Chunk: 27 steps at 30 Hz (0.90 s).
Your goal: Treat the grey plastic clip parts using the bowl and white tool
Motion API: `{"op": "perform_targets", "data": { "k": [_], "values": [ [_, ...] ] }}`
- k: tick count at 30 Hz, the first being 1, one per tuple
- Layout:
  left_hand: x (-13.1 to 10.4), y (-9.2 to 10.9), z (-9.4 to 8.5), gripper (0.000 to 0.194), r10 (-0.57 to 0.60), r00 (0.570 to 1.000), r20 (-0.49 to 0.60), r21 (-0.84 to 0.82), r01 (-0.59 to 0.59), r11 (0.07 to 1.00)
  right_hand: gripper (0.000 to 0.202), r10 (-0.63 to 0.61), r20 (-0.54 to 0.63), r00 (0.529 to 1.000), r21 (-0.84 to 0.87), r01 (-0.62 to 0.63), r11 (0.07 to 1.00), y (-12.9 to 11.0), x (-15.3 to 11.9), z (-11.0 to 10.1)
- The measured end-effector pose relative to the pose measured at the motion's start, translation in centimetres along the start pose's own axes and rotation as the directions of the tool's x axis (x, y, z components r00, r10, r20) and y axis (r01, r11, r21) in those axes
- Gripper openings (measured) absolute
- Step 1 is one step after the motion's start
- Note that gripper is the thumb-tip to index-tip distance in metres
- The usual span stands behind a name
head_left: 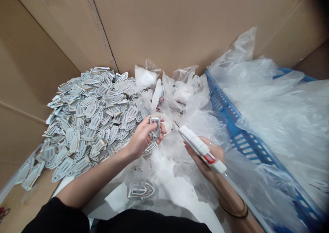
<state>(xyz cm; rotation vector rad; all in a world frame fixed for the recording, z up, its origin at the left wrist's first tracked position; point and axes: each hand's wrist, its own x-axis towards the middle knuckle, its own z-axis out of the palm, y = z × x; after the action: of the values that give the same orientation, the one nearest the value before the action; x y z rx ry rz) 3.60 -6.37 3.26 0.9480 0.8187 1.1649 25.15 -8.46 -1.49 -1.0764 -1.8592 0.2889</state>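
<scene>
My left hand (145, 137) grips a small grey shield-shaped metal piece (155, 128), thumb across its front. To the right, my right hand (205, 157) is wrapped round a white pen-like tool (196, 145) with a pointed metal tip and a red part near its rear. The tip points up and left, toward the metal piece, without touching it. Behind the hands lies a round whitish item (167, 124), partly hidden. A patterned grey piece (141, 191) lies on the white surface near my body.
A large heap of similar grey pieces (89, 120) fills the left. Clear plastic bags (185, 89) lie beyond my hands. At the right stands a blue basket (231, 123) piled with clear plastic (288, 113). Cardboard walls (180, 27) enclose the back and left.
</scene>
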Motion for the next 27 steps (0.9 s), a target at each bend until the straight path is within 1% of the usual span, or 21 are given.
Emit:
{"op": "perform_targets", "data": {
  "k": [3,6,10,14,17,21,24,27],
  "values": [
    [0.1,-0.5,-0.1,0.026,0.038,0.999,-0.008,0.052,-0.037,0.998,0.017,-0.009,0.003,1.000,-0.003,0.009,1.000,0.0,0.0,0.0],
    [0.1,-1.0,-0.2,0.027,0.064,0.998,-0.017,0.134,-0.061,0.989,0.016,-0.024,0.008,1.000,0.031,0.024,0.999,-0.2,0.2,-0.2],
    [0.0,-1.3,-0.3,0.022,0.003,1.000,-0.021,0.256,0.002,0.967,0.014,-0.048,0.046,0.998,0.115,0.042,0.993,-0.6,0.2,-0.4],
    [-0.3,-1.1,0.1,0.004,-0.085,0.996,-0.040,0.293,0.093,0.952,0.016,-0.045,0.100,0.994,0.154,0.029,0.988,-0.4,-0.1,-0.1],
    [-0.6,-0.9,0.5,0.005,-0.131,0.991,-0.017,0.325,0.130,0.937,0.016,-0.054,0.131,0.990,0.162,0.033,0.986,-0.1,-0.4,0.1],
    [-1.1,-0.7,0.7,0.002,-0.147,0.989,0.033,0.421,0.120,0.899,0.016,-0.051,0.165,0.985,0.155,0.025,0.988,0.0,-0.5,0.1],
    [-1.5,-0.7,0.7,0.001,-0.129,0.990,0.049,0.446,0.094,0.890,0.018,-0.042,0.192,0.981,0.156,0.012,0.988,-0.2,-0.4,0.1],
    [-1.7,-0.7,0.7,0.001,-0.125,0.990,0.065,0.466,0.080,0.881,0.022,-0.054,0.191,0.980,0.155,0.024,0.988,-0.4,-0.3,0.0]
  ]
}}
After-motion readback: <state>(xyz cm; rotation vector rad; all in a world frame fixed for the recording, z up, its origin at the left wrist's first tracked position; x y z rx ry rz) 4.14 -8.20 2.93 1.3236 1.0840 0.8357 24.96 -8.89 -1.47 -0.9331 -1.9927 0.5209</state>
